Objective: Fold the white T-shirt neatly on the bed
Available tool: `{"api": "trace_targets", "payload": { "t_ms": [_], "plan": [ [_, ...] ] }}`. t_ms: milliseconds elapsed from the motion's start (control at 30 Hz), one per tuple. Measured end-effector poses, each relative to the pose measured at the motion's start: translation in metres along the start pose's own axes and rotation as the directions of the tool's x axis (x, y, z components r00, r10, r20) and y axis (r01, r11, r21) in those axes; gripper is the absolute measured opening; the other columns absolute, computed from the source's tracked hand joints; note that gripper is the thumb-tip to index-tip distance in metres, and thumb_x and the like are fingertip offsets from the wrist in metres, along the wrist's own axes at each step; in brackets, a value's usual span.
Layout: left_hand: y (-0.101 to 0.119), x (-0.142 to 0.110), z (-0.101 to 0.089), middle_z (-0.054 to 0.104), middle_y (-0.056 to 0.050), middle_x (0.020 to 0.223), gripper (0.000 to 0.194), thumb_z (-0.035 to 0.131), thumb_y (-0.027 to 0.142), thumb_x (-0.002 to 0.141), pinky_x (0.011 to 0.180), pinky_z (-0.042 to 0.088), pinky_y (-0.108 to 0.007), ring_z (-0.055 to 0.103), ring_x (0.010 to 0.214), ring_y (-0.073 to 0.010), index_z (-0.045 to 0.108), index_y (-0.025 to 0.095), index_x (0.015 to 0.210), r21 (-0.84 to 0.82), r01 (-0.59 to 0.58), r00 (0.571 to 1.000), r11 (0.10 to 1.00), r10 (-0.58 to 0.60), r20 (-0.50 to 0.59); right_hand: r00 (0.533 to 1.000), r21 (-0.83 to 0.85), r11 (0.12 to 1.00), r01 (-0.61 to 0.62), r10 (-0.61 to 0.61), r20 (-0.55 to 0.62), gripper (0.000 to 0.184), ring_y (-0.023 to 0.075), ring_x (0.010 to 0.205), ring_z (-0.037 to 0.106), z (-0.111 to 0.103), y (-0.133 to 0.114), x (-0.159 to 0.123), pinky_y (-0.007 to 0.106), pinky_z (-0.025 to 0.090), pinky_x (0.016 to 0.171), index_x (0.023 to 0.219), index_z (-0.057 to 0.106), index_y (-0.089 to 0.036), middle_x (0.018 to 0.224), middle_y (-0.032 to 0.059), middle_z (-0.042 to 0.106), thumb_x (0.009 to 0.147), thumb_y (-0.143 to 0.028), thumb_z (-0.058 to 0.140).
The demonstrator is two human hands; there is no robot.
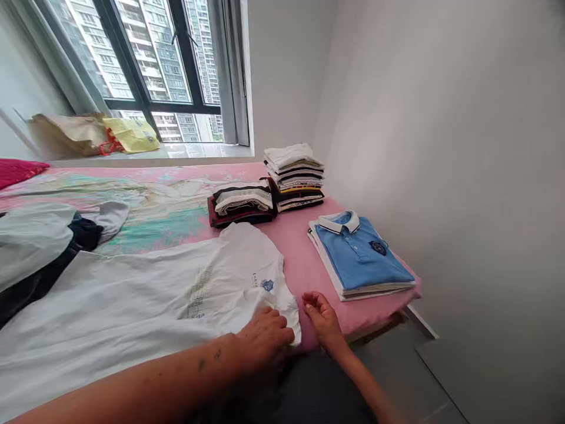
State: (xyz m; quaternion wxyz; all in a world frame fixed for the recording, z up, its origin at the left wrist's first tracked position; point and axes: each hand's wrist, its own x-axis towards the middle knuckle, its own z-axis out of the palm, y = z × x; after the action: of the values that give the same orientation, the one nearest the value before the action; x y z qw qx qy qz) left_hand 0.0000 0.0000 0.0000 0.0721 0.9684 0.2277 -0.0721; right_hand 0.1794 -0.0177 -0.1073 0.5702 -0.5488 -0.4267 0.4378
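In the head view, a white shirt (145,280) lies spread out on the bed (304,247). It has a small blue badge (267,285) and some pale green print near its right end. The left hand (267,333) is on top of the shirt at that end, just below the badge. Its fingers are bent over the cloth, but I cannot tell if they pinch it. The right hand (324,318) is just beside the shirt's edge. Its fingers are curled, with the tips near the thumb. I cannot tell if they touch the cloth.

To the right of the hands is a neat pile with a blue shirt (359,250) on top. It has a white collar and a dark round badge. Past the white shirt are a tall stack of folded clothes (293,179) and, just beside it, a short stack (242,203). On the left, a loose heap of white, gray and dark clothes (33,238) lies next to the white shirt. A brown paper bag (66,132) and a yellow bag (132,134) sit by the window (152,59).
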Motion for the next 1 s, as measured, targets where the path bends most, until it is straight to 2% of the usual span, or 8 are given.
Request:
{"api": "trace_targets", "payload": {
  "t_ms": [167, 300, 467, 700, 767, 833, 933, 1000],
  "plan": [
    [0.016, -0.002, -0.005, 0.067, -0.002, 0.083, 0.014, 0.048, 0.03, 0.084, 0.062, 0.043, -0.029, 0.063, 0.072, -0.0181, 0.058, 0.021, 0.082, -0.109, 0.086, 0.988, 0.99, -0.071, 0.134, 0.99, -0.235, 0.966, -0.108, 0.126, 0.062, 0.042, 0.0169, 0.076, 0.056, 0.002, -0.013, 0.037, 0.027, 0.048, 0.058, 0.106, 0.05, -0.016, 0.093, 0.0066, 0.058, 0.078, -0.047, 0.044],
    [0.02, 0.002, 0.001, 0.068, -0.005, 0.091, 0.015, 0.049, 0.027, 0.082, 0.058, 0.044, -0.03, 0.065, 0.074, -0.0219, 0.06, 0.022, 0.09, -0.108, 0.15, 0.966, 0.983, -0.122, 0.229, 0.992, -0.54, 0.841, 0.037, 0.034, 0.121, 0.037, 0.0147, 0.09, 0.057, 0.025, -0.031, 0.096, 0.026, 0.046, 0.075, 0.105, 0.052, -0.018, 0.104, 0.0054, 0.061, 0.084, -0.044, 0.037],
    [0.019, 0.007, 0.008, 0.068, -0.008, 0.093, 0.02, 0.048, 0.023, 0.081, 0.057, 0.045, -0.031, 0.066, 0.079, -0.0246, 0.06, 0.02, 0.097, -0.136, 0.153, 0.96, 0.979, -0.115, 0.255, 0.99, -0.739, 0.673, 0.036, 0.079, 0.121, 0.042, 0.0256, 0.095, 0.056, 0.068, -0.04, 0.168, 0.036, 0.042, 0.078, 0.091, 0.059, -0.017, 0.098, 0.0119, 0.063, 0.078, -0.056, 0.049],
    [0.014, 0.009, 0.022, 0.068, -0.008, 0.1, 0.021, 0.051, 0.023, 0.081, 0.062, 0.05, -0.033, 0.066, 0.085, -0.0266, 0.061, 0.019, 0.099, -0.325, 0.206, 0.956, 0.923, -0.12, 0.268, 0.984, -0.849, 0.502, 0.166, -0.029, 0.175, 0.022, 0.0239, 0.089, 0.057, 0.093, -0.01, 0.191, 0.033, 0.037, 0.075, 0.094, 0.055, -0.018, 0.096, 0.0098, 0.062, 0.086, -0.035, 0.043],
    [0.012, 0.006, 0.027, 0.067, -0.006, 0.103, 0.022, 0.052, 0.032, 0.082, 0.067, 0.051, -0.032, 0.066, 0.087, -0.0245, 0.062, 0.021, 0.098, -0.467, 0.174, 0.978, 0.867, -0.097, 0.185, 0.988, -0.857, 0.492, 0.154, -0.058, 0.144, 0.025, 0.0225, 0.087, 0.057, 0.089, -0.001, 0.189, 0.031, 0.037, 0.07, 0.101, 0.051, -0.019, 0.098, 0.0084, 0.062, 0.087, -0.037, 0.04],
    [0.007, 0.0, 0.026, 0.066, -0.004, 0.107, 0.023, 0.052, 0.036, 0.083, 0.076, 0.051, -0.027, 0.064, 0.091, -0.0195, 0.062, 0.022, 0.098, -0.596, 0.037, 0.998, 0.802, -0.06, -0.018, 0.99, -0.849, 0.51, 0.137, -0.093, 0.103, 0.031, 0.0202, 0.086, 0.057, 0.085, 0.006, 0.188, 0.029, 0.036, 0.066, 0.108, 0.047, -0.021, 0.097, 0.0057, 0.061, 0.086, -0.042, 0.041],
    [-0.016, -0.011, 0.015, 0.065, -0.005, 0.106, 0.022, 0.047, 0.03, 0.086, 0.088, 0.046, -0.022, 0.06, 0.098, -0.015, 0.062, 0.02, 0.099, -0.593, -0.139, 0.932, 0.793, -0.098, -0.35, 0.983, -0.802, 0.578, 0.151, -0.171, 0.061, 0.035, 0.0171, 0.08, 0.057, 0.08, 0.012, 0.186, 0.026, 0.036, 0.063, 0.107, 0.048, -0.023, 0.087, 0.001, 0.062, 0.083, -0.048, 0.046],
    [-0.048, -0.022, 0.011, 0.066, -0.007, 0.104, 0.024, 0.044, 0.022, 0.085, 0.092, 0.045, -0.025, 0.059, 0.099, -0.0158, 0.061, 0.018, 0.1, -0.506, -0.109, 0.872, 0.855, -0.162, -0.462, 0.977, -0.771, 0.615, 0.165, -0.212, 0.04, 0.032, 0.0161, 0.075, 0.056, 0.078, 0.014, 0.185, 0.025, 0.035, 0.061, 0.1, 0.051, -0.023, 0.08, -0.0005, 0.062, 0.082, -0.049, 0.048]
  ]
}}
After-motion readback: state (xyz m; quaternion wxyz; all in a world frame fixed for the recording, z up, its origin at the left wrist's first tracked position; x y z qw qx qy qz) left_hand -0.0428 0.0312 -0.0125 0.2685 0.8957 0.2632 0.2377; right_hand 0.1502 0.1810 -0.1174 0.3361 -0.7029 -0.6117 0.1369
